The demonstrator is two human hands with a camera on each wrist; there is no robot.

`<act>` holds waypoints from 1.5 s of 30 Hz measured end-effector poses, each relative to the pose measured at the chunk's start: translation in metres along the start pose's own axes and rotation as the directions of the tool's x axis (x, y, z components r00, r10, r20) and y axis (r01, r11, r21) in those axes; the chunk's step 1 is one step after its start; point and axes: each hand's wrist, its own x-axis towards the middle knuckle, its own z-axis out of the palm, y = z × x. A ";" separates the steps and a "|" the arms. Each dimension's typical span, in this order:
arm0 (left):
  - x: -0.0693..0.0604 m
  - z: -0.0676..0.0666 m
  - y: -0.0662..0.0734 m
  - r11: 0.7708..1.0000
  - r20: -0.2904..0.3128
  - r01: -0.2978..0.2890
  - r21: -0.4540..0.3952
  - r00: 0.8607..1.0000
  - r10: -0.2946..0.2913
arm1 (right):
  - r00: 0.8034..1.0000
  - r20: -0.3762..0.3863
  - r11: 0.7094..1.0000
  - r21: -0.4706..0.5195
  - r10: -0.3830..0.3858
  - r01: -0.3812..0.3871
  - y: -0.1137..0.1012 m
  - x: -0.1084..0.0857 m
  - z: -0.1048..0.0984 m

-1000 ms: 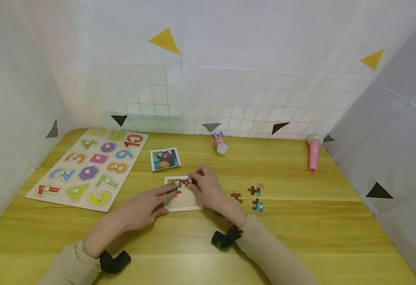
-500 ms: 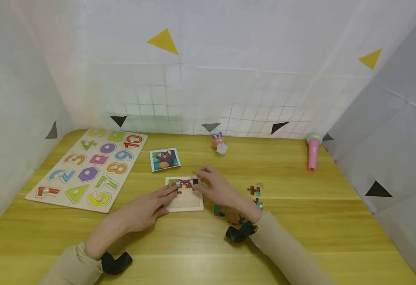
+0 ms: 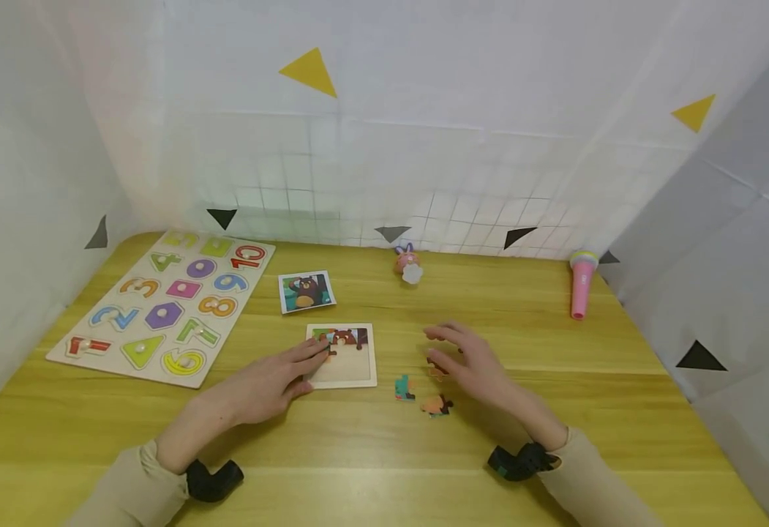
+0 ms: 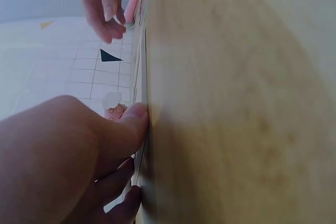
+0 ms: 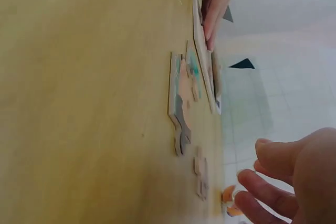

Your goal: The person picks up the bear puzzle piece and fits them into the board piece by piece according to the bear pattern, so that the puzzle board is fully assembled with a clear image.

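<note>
My left hand point(image 3: 262, 384) rests on the left side of a small wooden puzzle tray point(image 3: 351, 369), fingers straight over it and thumb at its near left edge. Fitted pieces along the tray's top show a bear's head point(image 3: 344, 337); the fingers hide part of the left side. My right hand point(image 3: 479, 366) hovers right of the tray, holding nothing, with fingers loosely bent and apart. Beneath it a brown puzzle piece point(image 3: 435, 369) is partly covered. A teal piece point(image 3: 404, 389) and an orange-and-brown piece point(image 5: 181, 103) lie between tray and right hand.
A bear picture card point(image 3: 306, 291) lies behind the tray. To the left is a number-and-shape peg board point(image 3: 170, 307). A small pink bunny-eared toy point(image 3: 407, 263) stands at the back, and a pink toy microphone point(image 3: 580, 285) lies far right. White sheets enclose the table.
My right hand has left the tray's upper right corner and moved right over the loose pieces, uncovering the teal and orange ones. My left hand stays on the tray.
</note>
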 end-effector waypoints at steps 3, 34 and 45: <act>0.000 0.000 0.000 1.000 0.007 0.005 -0.011 1.000 -0.005 | 1.000 -0.025 1.000 -0.004 -0.002 0.002 0.005 -0.008 -0.004; 0.000 0.001 -0.003 1.000 0.001 -0.014 -0.005 1.000 0.014 | 0.998 0.047 0.987 -0.157 -0.033 0.040 0.025 -0.018 -0.005; 0.000 0.002 -0.003 1.000 -0.002 -0.016 -0.008 1.000 0.016 | 0.998 0.013 0.983 -0.176 -0.055 0.056 0.027 -0.018 -0.002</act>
